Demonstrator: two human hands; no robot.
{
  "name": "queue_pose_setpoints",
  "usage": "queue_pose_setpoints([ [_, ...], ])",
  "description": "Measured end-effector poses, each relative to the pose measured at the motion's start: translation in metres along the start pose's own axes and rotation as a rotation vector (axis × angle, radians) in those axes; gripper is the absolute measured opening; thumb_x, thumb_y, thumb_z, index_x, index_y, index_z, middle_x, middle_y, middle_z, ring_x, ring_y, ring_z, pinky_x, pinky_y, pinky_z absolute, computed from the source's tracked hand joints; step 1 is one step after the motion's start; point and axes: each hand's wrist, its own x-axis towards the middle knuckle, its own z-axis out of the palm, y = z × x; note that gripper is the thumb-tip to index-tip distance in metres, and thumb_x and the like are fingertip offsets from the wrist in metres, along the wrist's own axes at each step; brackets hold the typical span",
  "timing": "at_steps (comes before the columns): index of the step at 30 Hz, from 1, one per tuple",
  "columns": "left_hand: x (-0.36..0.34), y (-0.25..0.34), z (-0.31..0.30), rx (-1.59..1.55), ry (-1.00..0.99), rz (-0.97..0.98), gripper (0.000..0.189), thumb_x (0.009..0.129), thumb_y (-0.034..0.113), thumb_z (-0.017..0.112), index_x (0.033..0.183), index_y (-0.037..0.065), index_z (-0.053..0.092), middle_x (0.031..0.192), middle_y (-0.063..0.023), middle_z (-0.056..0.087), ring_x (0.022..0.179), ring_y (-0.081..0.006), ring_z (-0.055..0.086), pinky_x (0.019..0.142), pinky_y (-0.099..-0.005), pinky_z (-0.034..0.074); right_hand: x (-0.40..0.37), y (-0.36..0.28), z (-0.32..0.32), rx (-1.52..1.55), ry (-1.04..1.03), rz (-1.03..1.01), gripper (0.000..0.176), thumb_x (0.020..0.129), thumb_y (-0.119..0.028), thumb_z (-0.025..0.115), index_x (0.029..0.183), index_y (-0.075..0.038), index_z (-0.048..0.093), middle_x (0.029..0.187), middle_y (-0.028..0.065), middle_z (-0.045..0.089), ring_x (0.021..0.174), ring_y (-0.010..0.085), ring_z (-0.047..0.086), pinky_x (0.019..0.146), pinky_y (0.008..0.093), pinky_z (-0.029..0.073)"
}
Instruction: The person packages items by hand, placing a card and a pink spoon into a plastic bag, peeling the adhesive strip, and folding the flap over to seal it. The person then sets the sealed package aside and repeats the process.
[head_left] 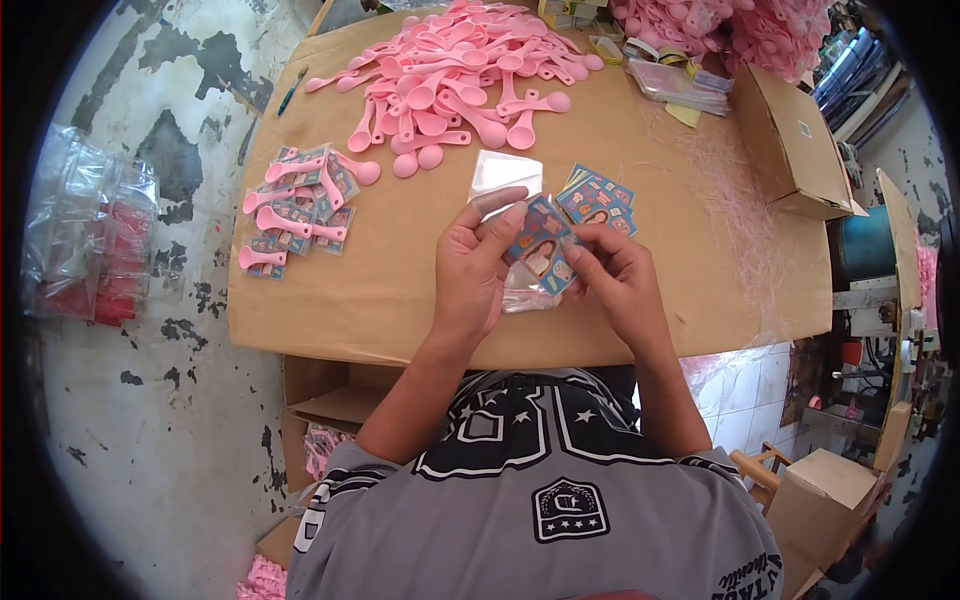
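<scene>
In the middle of the head view, a blue printed card (541, 250) with a picture of a person on it is held between my two hands. My left hand (474, 272) pinches its left edge between thumb and fingers. At its right edge, my right hand (622, 285) is closed on the card too. Clear plastic (530, 298) lies below the card, partly hidden by it. A stack of similar cards (598, 200) is fanned just beyond my right hand. Past my left fingertips lies a white stack (505, 172).
A large heap of pink measuring spoons (450, 70) covers the table's far side. Bagged spoons with cards (300, 205) are piled at the left. An open cardboard box (790, 140) stands at the right, near packs of clear bags (680, 85). A pen (292, 91) lies far left.
</scene>
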Motion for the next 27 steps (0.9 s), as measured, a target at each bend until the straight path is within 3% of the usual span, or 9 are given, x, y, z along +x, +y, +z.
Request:
queue_pose_setpoints([
  [4,-0.001,-0.002,0.004,-0.015,0.035,0.004,0.03,0.105,0.008,0.065,0.131,-0.006,0.061,0.11,-0.0135,0.075,0.098,-0.0166,0.074,0.09,-0.0333,0.061,0.003,0.004,-0.003,0.178,0.093,-0.005,0.017,0.101,-0.012,0.071,0.111,0.001,0.066,0.091,0.0027,0.069,0.08,0.009,0.067,0.071,0.0238,0.055],
  [7,0.002,-0.005,0.002,-0.016,-0.021,0.012,0.027,0.104,0.011,0.066,0.128,-0.001,0.064,0.112,-0.0105,0.075,0.102,-0.0149,0.073,0.088,-0.0314,0.061,0.004,0.007,-0.006,0.172,0.033,0.058,0.017,0.1,-0.011,0.071,0.11,0.0,0.064,0.094,0.0045,0.069,0.083,0.0105,0.068,0.075,0.0245,0.056],
  [10,0.0,-0.012,0.004,-0.025,-0.037,0.012,0.027,0.104,0.01,0.066,0.128,-0.001,0.064,0.113,-0.0103,0.075,0.1,-0.0128,0.073,0.087,-0.0294,0.061,0.01,0.007,0.009,0.199,0.067,-0.053,0.015,0.101,-0.011,0.071,0.109,-0.001,0.063,0.094,0.0042,0.069,0.082,0.01,0.067,0.075,0.0247,0.055],
  [14,-0.003,-0.008,0.01,-0.067,-0.006,0.057,0.027,0.104,0.009,0.066,0.128,-0.002,0.064,0.113,-0.0102,0.075,0.097,-0.0115,0.072,0.087,-0.0278,0.06,0.015,0.007,0.023,0.273,0.125,-0.147,0.013,0.101,-0.01,0.071,0.106,-0.002,0.062,0.092,0.0037,0.069,0.079,0.0098,0.066,0.072,0.025,0.054],
  [19,-0.005,0.004,0.01,-0.065,0.113,0.169,0.025,0.104,0.01,0.068,0.125,-0.003,0.066,0.109,-0.0095,0.076,0.091,-0.0094,0.071,0.083,-0.0251,0.057,0.011,0.011,0.029,0.285,0.116,-0.064,0.014,0.101,-0.011,0.071,0.102,-0.003,0.059,0.091,0.0062,0.068,0.074,0.0109,0.066,0.066,0.0245,0.053],
  [27,-0.012,-0.005,0.004,-0.027,0.092,0.124,0.021,0.104,0.014,0.069,0.12,0.0,0.07,0.106,-0.0058,0.077,0.091,-0.0064,0.069,0.08,-0.0235,0.054,0.017,0.008,0.049,0.201,0.166,-0.177,0.014,0.102,-0.01,0.071,0.101,-0.003,0.059,0.091,0.005,0.067,0.075,0.0097,0.065,0.066,0.0232,0.053],
])
